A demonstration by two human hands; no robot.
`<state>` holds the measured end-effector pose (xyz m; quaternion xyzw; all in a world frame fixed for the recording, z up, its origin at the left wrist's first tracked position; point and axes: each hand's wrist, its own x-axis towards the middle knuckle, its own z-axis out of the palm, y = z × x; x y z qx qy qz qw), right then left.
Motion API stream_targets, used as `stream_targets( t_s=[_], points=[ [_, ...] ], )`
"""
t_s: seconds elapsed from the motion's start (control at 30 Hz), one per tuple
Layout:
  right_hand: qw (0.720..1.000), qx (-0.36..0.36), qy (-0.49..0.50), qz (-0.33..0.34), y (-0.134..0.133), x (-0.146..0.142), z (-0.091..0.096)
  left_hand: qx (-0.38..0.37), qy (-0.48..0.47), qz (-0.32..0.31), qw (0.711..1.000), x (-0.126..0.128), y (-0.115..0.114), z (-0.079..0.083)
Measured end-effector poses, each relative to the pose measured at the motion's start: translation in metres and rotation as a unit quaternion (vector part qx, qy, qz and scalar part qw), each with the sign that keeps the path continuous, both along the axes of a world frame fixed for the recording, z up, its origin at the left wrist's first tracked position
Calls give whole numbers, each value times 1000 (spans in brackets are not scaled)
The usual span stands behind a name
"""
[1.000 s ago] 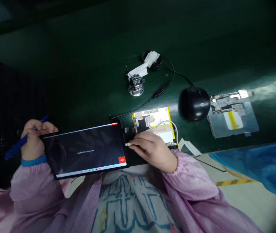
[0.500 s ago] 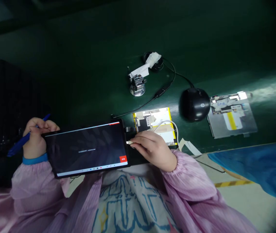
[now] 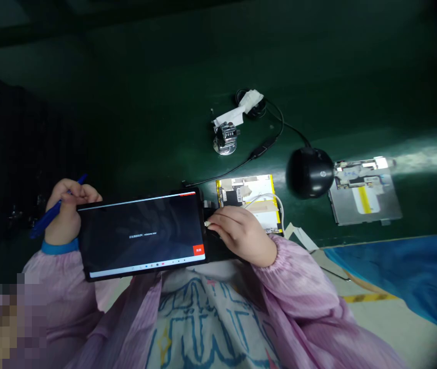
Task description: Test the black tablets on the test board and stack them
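Observation:
A black tablet [image 3: 141, 236] with a dark lit screen and a red button at its lower right sits tilted in front of me. My left hand [image 3: 64, 210] grips the tablet's left edge and also clasps a blue pen [image 3: 55, 207]. My right hand [image 3: 239, 230] pinches the plug of a white cable [image 3: 268, 197] right at the tablet's right edge; whether the plug is seated I cannot tell. The cable loops back over a yellow-edged opened device [image 3: 251, 197] lying on the green table [image 3: 145, 102].
A black round HP-marked mouse [image 3: 310, 173] lies right of the opened device, a grey metal plate with a yellow strip [image 3: 362, 192] beyond it. A metal tally counter [image 3: 226, 139] and a taped black cable coil [image 3: 251, 100] sit farther back. Blue sheeting [image 3: 403, 271] is at right.
My right hand has slid the white plug leftward until it meets the tablet's right edge. The view has shifted slightly; my left hand keeps its hold.

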<state>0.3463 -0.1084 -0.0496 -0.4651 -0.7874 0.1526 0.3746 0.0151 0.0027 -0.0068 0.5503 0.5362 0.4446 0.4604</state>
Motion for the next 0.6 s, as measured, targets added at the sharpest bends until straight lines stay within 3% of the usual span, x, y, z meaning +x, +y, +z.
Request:
stream_targets(
  t_s=[0.17,0.43,0.6],
  points=[
    [1000,-22,-12,10,-1,-1,4,12,-40,-50,998,-9,7,-6],
    [999,-17,-14,31,-5,1,11,-23,-96,-68,993,-16,3,-11],
    [999,-23,-3,29,-5,-1,12,-29,-71,-77,994,-19,-2,-10]
  ],
)
